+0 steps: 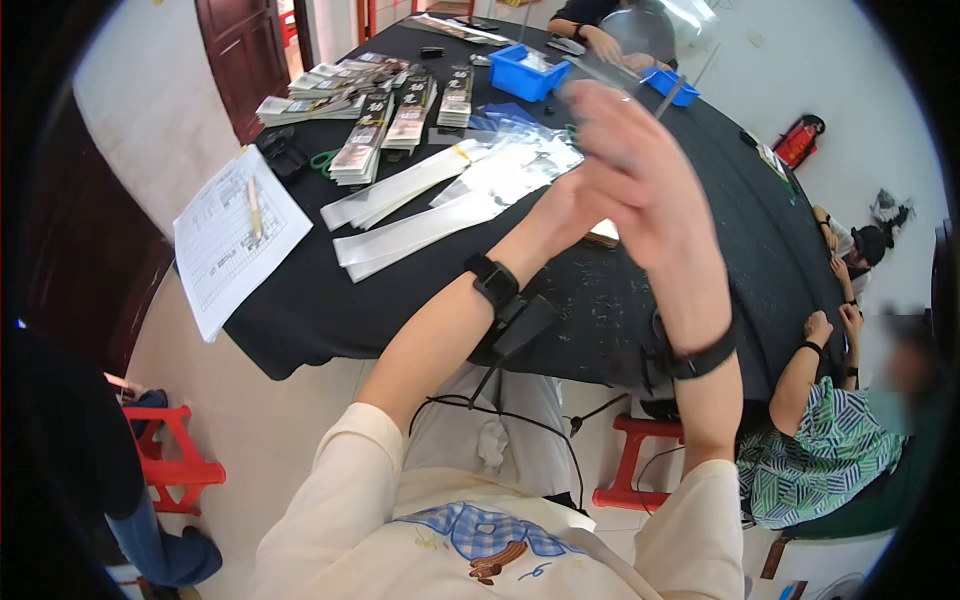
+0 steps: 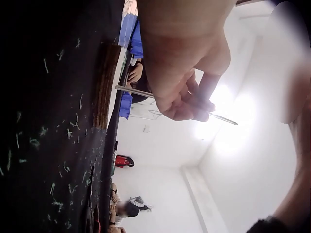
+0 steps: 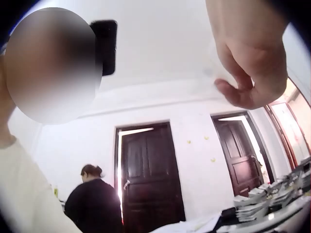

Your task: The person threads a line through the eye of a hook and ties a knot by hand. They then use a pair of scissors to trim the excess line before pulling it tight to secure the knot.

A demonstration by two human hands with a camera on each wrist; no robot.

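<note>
In the head view my left hand [image 1: 578,208] is low over the table, partly behind the right. The left wrist view shows this hand [image 2: 187,92] gripping a thin metal rod [image 2: 224,118] in curled fingers. Just beneath the rod's end is a wooden block [image 2: 108,87] with a pale top face; a small part of it shows below the hands in the head view. My right hand [image 1: 640,165] is raised in front, blurred, with clear plastic film [image 1: 695,14] at its fingertips. Bent fingers and thumb of that hand [image 3: 255,77] appear in the right wrist view.
Clear plastic sleeves [image 1: 400,235] and stacks of printed packets [image 1: 362,140] lie on the black tablecloth [image 1: 640,320]. A paper form [image 1: 235,250] with a pen sits at the left edge. Blue bins [image 1: 525,75] stand at the back. Other people sit around the table.
</note>
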